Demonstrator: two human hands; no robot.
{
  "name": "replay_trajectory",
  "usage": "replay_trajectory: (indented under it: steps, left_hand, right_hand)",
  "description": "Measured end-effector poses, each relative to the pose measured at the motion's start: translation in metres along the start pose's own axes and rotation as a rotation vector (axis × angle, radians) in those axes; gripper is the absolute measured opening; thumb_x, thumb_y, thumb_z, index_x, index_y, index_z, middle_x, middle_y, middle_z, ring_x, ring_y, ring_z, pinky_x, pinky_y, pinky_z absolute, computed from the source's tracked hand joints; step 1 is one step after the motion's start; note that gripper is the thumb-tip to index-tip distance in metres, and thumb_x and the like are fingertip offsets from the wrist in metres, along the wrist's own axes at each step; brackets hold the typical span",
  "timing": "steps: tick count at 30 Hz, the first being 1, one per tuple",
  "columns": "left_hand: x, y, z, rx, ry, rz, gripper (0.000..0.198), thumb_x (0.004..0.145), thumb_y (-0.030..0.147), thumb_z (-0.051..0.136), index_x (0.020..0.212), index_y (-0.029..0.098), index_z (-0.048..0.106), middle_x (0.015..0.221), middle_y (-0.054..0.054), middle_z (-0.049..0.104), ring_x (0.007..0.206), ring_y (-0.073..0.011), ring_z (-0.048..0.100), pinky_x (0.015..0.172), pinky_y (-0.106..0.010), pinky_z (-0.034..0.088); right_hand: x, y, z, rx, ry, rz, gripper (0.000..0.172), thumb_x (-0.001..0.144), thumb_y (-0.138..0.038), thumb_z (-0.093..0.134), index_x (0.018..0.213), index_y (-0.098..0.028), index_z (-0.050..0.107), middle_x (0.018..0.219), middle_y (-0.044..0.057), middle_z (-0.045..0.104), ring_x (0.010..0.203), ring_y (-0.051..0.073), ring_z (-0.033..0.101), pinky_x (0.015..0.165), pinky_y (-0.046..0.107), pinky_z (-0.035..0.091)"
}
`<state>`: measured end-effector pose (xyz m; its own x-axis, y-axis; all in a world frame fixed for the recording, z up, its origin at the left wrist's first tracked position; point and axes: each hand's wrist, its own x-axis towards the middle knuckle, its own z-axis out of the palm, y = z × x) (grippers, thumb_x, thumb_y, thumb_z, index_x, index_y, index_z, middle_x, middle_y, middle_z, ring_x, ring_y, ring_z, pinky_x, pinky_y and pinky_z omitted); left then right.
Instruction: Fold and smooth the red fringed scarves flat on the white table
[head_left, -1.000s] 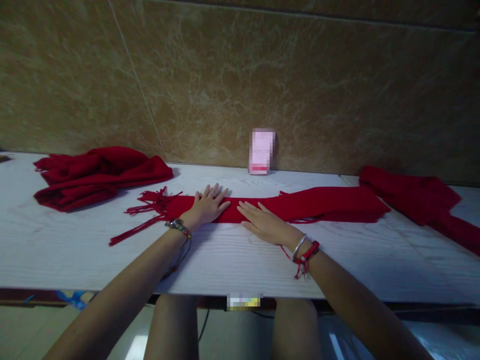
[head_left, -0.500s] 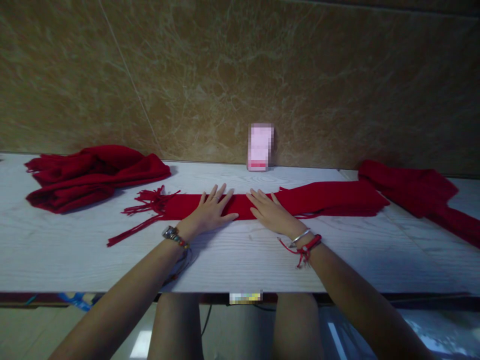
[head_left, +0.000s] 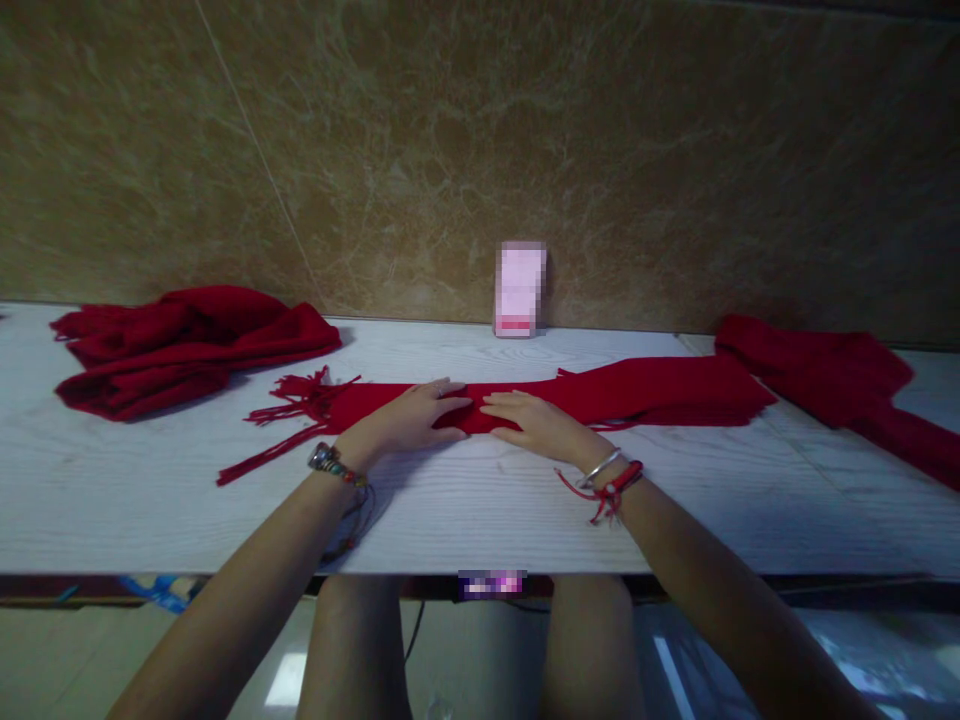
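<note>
A folded red scarf (head_left: 660, 392) lies in a long flat strip across the white wood-grain table (head_left: 480, 510), its fringe at the left end. My left hand (head_left: 420, 412) rests on the strip left of its middle, palm down, thumb apart from the fingers. Just to the right, my right hand (head_left: 532, 422) lies flat on the same scarf, fingers stretched toward the left hand. A narrow band of red cloth shows between the fingertips of both hands.
A crumpled red scarf (head_left: 195, 345) lies at the back left, and another red cloth (head_left: 832, 375) at the back right. A blurred pink object (head_left: 519, 290) stands against the brown marbled wall (head_left: 420, 150).
Both hands have turned so their fingers point more inward, toward each other. Their fingers are less spread than before. The scarf keeps its place on the table.
</note>
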<state>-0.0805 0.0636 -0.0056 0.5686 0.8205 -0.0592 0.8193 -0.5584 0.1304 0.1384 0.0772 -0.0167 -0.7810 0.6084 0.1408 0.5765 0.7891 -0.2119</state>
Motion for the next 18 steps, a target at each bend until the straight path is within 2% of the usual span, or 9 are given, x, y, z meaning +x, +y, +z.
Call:
replay_trajectory:
  steps: [3,5,7,10,18]
  left_hand:
    - [-0.0002,-0.0029,-0.0032,-0.02,0.054,0.096,0.043,0.085,0.03,0.055,0.125,0.015,0.056,0.13,-0.012,0.056,0.116,-0.0202,0.054,0.099,-0.031,0.042]
    - [0.0,-0.0031,-0.0038,-0.029,0.084,0.144,0.038,0.084,0.026,0.055,0.12,0.014,0.06,0.118,-0.011,0.064,0.106,-0.019,0.06,0.094,-0.03,0.046]
    - [0.0002,-0.0028,-0.0035,-0.027,0.118,0.174,0.033,0.084,0.022,0.055,0.115,0.014,0.062,0.112,-0.01,0.067,0.1,-0.0188,0.062,0.09,-0.031,0.048]
    - [0.0003,-0.0029,-0.0029,-0.009,0.151,0.194,0.029,0.083,0.017,0.053,0.109,0.014,0.066,0.106,-0.01,0.069,0.094,-0.0185,0.064,0.087,-0.031,0.05]
    - [-0.0028,-0.0021,-0.007,-0.008,0.165,0.161,0.028,0.073,0.005,0.052,0.094,0.013,0.069,0.091,-0.008,0.07,0.08,-0.0162,0.063,0.073,-0.027,0.051]
  right_hand:
    - [-0.0003,0.0002,-0.0004,-0.035,0.021,-0.002,0.033,0.09,-0.019,0.049,0.119,-0.013,0.062,0.127,0.012,0.06,0.121,0.019,0.053,0.104,0.037,0.041]
    - [-0.0006,0.0011,-0.0003,-0.062,0.035,-0.029,0.031,0.09,-0.017,0.048,0.116,-0.016,0.064,0.124,0.009,0.063,0.118,0.018,0.056,0.102,0.036,0.043]
    - [-0.0002,0.002,0.0001,-0.086,0.046,-0.06,0.03,0.09,-0.015,0.047,0.114,-0.018,0.066,0.121,0.007,0.065,0.115,0.018,0.058,0.101,0.036,0.045]
    - [0.0013,0.0017,0.0008,-0.101,0.05,-0.07,0.029,0.089,-0.012,0.047,0.109,-0.016,0.067,0.116,0.008,0.068,0.11,0.018,0.061,0.097,0.034,0.048]
    - [0.0036,-0.0042,-0.0006,-0.094,0.079,-0.047,0.02,0.088,-0.013,0.049,0.089,-0.015,0.068,0.096,0.008,0.072,0.092,0.018,0.065,0.085,0.033,0.05]
